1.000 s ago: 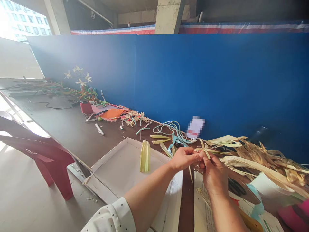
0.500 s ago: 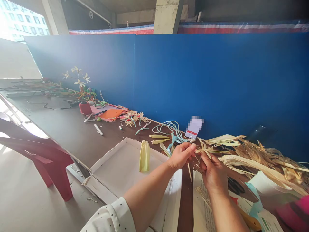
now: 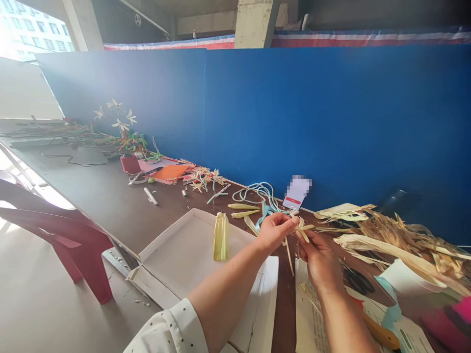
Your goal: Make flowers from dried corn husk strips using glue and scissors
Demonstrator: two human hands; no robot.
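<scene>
Both of my hands meet over the dark table [image 3: 110, 196], pinching a small pale straw flower [image 3: 303, 229] made of dried husk strips. My left hand [image 3: 274, 230] grips it from the left with fingers closed. From below, my right hand [image 3: 320, 257] holds its stem end, fingers also closed. A thin stick hangs down between the hands. Just left of them a folded yellow husk piece [image 3: 221, 236] stands in a shallow white cardboard tray [image 3: 176, 260].
A heap of dried husks [image 3: 401, 240] lies to the right, with black scissors [image 3: 355, 279] and a white cup [image 3: 408, 282] nearby. Pale cords [image 3: 261, 193], finished straw flowers [image 3: 204, 179] and a red pot [image 3: 130, 164] line the blue partition. A red plastic chair [image 3: 55, 230] stands left.
Both hands and the straw flower have shifted slightly left and toward me; the flower now sits lower between the fingers.
</scene>
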